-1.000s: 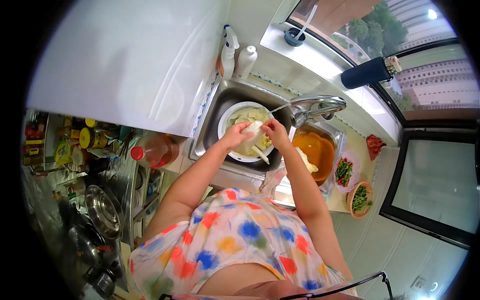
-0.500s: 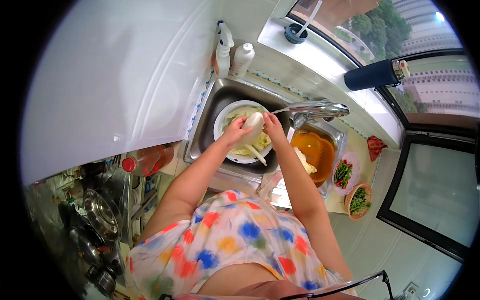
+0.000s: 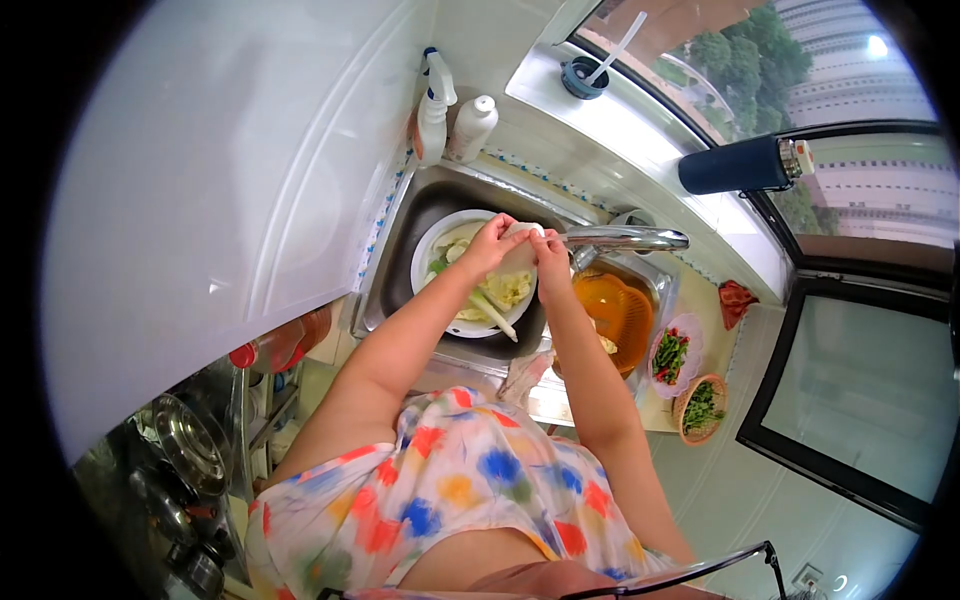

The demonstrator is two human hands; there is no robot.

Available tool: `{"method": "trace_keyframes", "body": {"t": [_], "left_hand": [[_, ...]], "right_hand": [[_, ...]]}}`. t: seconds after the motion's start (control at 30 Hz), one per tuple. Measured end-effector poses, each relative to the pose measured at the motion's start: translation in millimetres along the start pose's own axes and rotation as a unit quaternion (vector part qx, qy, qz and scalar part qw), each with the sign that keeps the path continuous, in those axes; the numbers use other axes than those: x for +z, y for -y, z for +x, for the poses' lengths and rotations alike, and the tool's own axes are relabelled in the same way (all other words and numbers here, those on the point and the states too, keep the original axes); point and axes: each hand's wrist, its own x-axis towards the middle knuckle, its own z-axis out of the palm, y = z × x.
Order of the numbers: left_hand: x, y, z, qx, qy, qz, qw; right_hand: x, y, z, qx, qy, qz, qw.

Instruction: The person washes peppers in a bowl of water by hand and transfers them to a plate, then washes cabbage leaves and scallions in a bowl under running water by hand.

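Observation:
Between my two hands is a pale cabbage leaf (image 3: 519,258), held up at the faucet (image 3: 632,238). My left hand (image 3: 487,247) pinches its left side and my right hand (image 3: 550,262) grips the right side, fingertips close together at the top edge. Below them a white basin (image 3: 421,270) stands in the steel sink (image 3: 385,290). Several more cabbage leaves (image 3: 510,290) lie in it, and one long white stalk (image 3: 497,318) sticks out over the near rim. My hands and forearms hide part of the basin.
Right of the basin, an orange basket (image 3: 637,315) sits in the second sink bowl. Beyond it are a pink plate of chillies (image 3: 670,352) and a small basket of greens (image 3: 703,407). A spray bottle (image 3: 433,115) and a white bottle (image 3: 473,128) stand behind the sink.
Both hands have moved slightly toward the faucet with the cabbage leaf, and the leaf is turned so its top edge now faces me. The view has shifted a little.

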Motion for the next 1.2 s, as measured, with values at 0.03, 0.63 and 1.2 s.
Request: {"method": "trace_keyframes", "body": {"t": [0.03, 0.63, 1.2], "left_hand": [[-1, 3, 3, -0.006, 0.013, 0.001, 1.0], [1, 13, -11, -0.03, -0.1, -0.085, 0.991], [28, -19, -13, -0.222, -0.142, -0.091, 0.96]], "right_hand": [[3, 4, -5, -0.007, -0.012, -0.019, 1.0], [3, -21, -7, -0.183, 0.001, -0.32, 0.93], [-30, -43, -46, -0.032, -0.05, -0.339, 0.939]]}}
